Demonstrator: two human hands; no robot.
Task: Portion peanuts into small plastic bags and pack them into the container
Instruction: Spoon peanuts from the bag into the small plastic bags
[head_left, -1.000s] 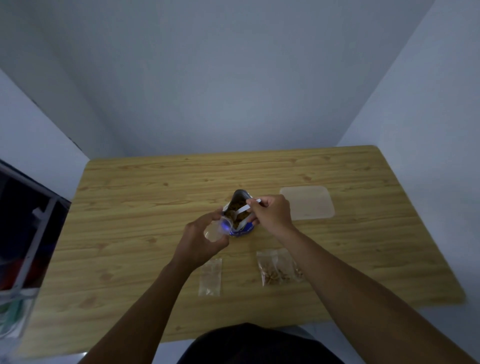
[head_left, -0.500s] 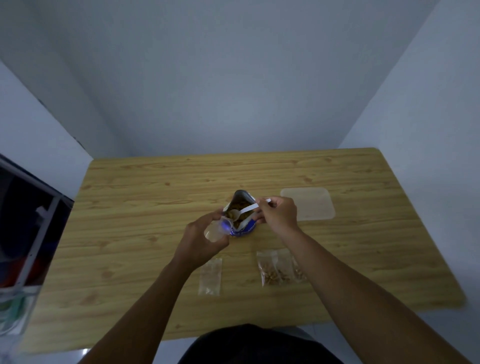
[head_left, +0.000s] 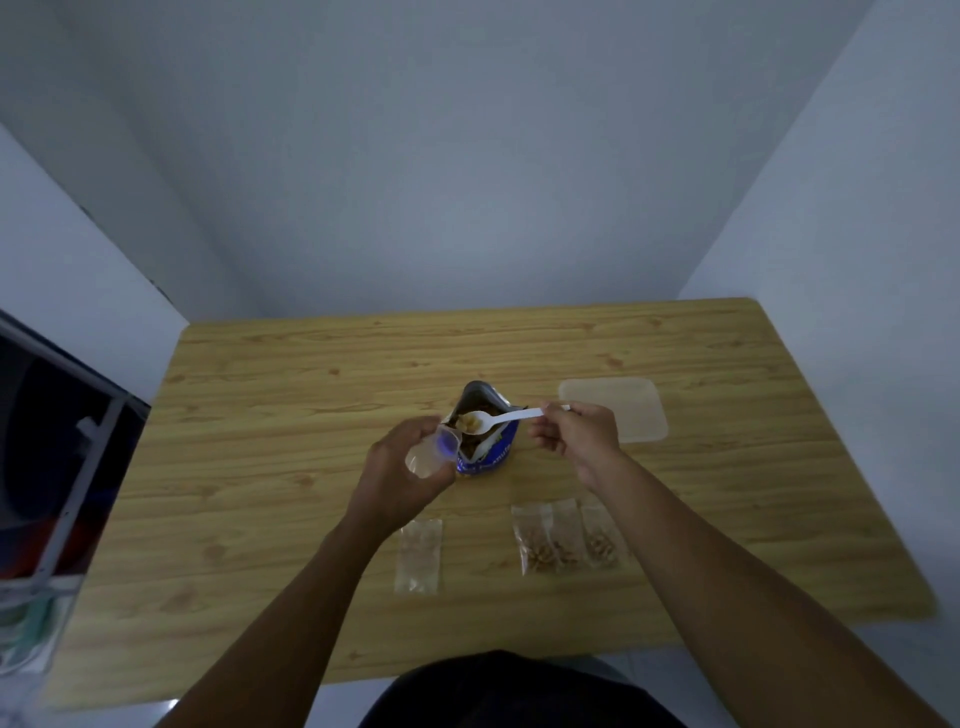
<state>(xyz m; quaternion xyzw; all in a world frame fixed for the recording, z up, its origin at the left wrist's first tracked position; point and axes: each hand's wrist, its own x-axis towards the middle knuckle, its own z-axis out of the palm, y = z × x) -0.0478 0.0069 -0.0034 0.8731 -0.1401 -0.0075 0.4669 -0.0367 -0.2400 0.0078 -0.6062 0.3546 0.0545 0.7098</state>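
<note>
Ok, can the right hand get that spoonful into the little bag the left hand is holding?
Probably yes. The right hand holds the spoon with its loaded bowl just beside the small bag, whose mouth the left hand holds open; nothing lies between.

On the table (head_left: 311, 395), the peanut pouch (head_left: 488, 441) is sitting centrally; the container (head_left: 618, 410) is lying at its three o'clock, the filled bags (head_left: 566, 540) at five, an empty bag (head_left: 418, 556) at seven.
</note>
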